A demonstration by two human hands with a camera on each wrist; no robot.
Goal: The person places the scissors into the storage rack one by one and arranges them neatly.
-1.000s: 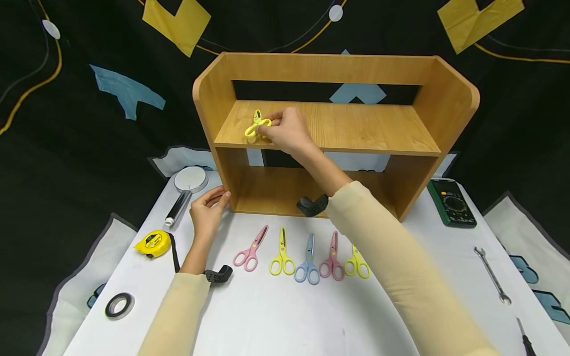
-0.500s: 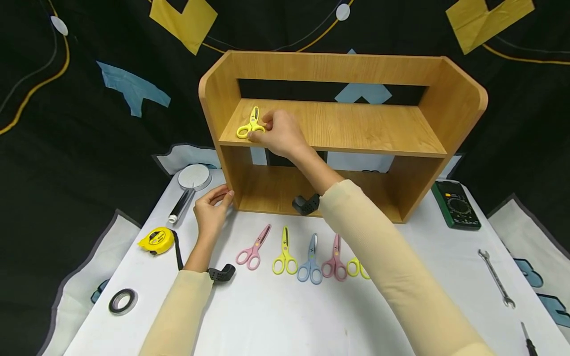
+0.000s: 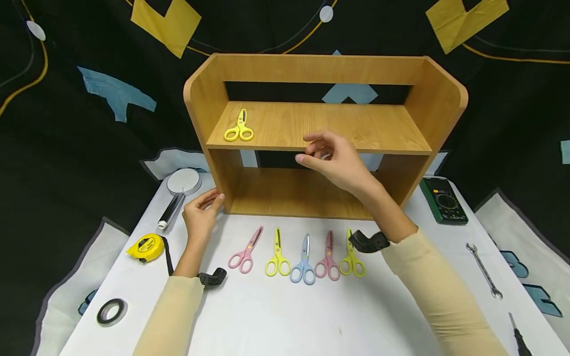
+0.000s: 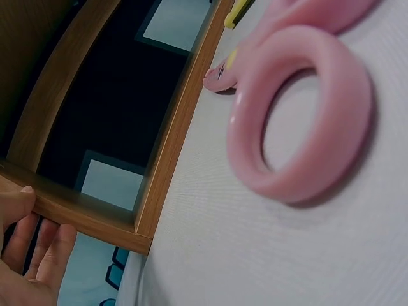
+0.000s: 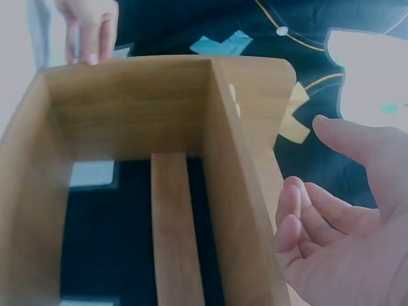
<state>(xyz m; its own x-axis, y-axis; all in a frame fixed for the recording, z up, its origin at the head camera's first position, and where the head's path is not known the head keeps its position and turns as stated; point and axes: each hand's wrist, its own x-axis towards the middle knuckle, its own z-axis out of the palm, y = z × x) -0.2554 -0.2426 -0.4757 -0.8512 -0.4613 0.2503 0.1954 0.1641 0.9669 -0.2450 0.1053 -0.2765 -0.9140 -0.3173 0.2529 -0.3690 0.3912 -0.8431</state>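
Released since the earlier frame, the yellow scissors (image 3: 239, 128) lie alone at 9 o'clock on the wooden shelf (image 3: 325, 126) top board. Right hand (image 3: 340, 163) hovers off its front edge, fingers (image 3: 311, 148) loosely spread, empty. Left hand (image 3: 200, 212) rests relaxed fingers against the shelf's 7 o'clock corner.

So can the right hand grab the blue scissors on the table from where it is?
Probably yes. The right hand is empty, fingers loose, in front of the shelf. The blue scissors lie in the row below it, with nothing lying over them.
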